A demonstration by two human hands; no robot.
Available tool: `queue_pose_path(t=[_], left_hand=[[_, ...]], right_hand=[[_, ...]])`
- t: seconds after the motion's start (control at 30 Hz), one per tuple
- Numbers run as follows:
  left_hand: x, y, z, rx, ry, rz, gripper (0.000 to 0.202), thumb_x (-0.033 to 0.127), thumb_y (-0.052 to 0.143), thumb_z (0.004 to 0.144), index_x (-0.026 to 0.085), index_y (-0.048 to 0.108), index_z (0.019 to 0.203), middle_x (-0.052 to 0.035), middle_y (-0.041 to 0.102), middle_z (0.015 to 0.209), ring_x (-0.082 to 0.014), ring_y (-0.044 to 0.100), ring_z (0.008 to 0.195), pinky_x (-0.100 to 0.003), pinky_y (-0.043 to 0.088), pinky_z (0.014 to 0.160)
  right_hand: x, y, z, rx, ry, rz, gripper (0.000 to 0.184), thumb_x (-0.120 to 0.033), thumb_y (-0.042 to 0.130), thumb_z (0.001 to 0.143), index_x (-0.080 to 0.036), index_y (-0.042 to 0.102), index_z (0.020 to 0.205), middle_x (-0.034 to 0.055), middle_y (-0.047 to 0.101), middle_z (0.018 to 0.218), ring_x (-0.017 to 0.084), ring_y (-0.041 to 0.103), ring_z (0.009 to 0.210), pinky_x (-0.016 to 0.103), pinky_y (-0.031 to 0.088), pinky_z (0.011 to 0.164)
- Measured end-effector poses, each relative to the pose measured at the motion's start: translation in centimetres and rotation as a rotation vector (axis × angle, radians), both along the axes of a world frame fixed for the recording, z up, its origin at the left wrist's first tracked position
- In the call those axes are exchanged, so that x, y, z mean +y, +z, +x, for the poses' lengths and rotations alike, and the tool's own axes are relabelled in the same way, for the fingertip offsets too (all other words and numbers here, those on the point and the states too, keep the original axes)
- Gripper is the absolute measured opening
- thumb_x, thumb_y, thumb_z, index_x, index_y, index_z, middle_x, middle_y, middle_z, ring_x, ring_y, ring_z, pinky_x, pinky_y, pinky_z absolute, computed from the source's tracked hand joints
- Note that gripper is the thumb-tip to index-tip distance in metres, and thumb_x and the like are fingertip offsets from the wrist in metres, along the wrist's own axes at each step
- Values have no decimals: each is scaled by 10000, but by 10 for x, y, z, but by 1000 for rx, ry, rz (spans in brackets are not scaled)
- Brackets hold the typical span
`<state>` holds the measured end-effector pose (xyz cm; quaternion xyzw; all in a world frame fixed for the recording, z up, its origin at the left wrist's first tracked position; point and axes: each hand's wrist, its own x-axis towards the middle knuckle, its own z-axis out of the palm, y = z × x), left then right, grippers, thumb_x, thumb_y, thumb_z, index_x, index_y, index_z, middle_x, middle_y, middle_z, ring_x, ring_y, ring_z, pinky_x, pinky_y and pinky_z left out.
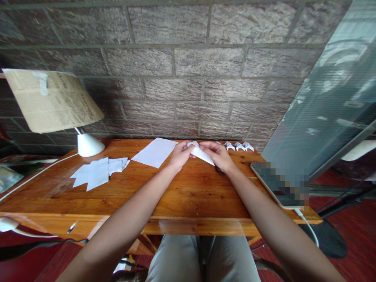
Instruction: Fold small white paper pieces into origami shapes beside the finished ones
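Note:
Between my two hands is a small folded piece of white paper (202, 152), held above the back part of the wooden table. My left hand (181, 154) pinches its left end between thumb and fingers. On the other side, my right hand (217, 154) grips the right part, thumb on top. The paper's lower corner points down toward the right. A flat white sheet (155, 152) lies just left of my left hand. Behind my right hand, several small folded paper shapes (239, 146) stand in a row near the wall; one is partly hidden.
A lamp (89, 145) with a newsprint shade stands at the back left. Several overlapping paper pieces (95, 172) lie before it. On the right edge rests a tablet (273, 182) with a white cable (307, 223). The brick wall (188, 86) borders the wooden table (199, 196). A dark object (219, 169) shows under my right hand.

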<state>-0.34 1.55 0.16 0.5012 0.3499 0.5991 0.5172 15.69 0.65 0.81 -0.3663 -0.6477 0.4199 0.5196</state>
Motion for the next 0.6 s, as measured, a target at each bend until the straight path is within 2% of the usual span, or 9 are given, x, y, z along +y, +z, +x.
queue_pose_path(t=[0.2, 0.4, 0.53, 0.6], left_hand=[[0, 1, 0, 7, -12, 38, 392, 446, 778, 621, 138, 610, 799, -25, 624, 743, -117, 569, 657, -205, 510, 502], [-3, 2, -1, 23, -19, 27, 432, 477, 786, 610, 144, 590, 804, -16, 613, 760, -107, 568, 653, -199, 522, 504], [-4, 1, 0, 30, -17, 6, 434, 475, 784, 616, 146, 588, 819, -21, 609, 795, -120, 584, 706, -221, 553, 539], [-3, 1, 0, 32, -6, 5, 426, 471, 774, 626, 146, 587, 828, -23, 606, 808, -126, 589, 718, -224, 555, 535]], right_hand=[[1, -2, -3, 49, -39, -96, 417, -564, 687, 722, -183, 732, 885, 18, 725, 804, 152, 603, 665, 255, 426, 597], [-4, 3, -3, 55, 98, -113, 428, -460, 771, 660, -192, 729, 991, 28, 736, 945, 161, 628, 754, 262, 458, 669], [-5, 4, -3, 55, 35, -116, 381, -477, 728, 705, -185, 739, 948, 34, 740, 928, 170, 628, 747, 271, 462, 660], [-6, 5, -3, 51, 48, -114, 384, -476, 722, 717, -188, 734, 970, 36, 739, 951, 176, 636, 777, 278, 473, 688]])
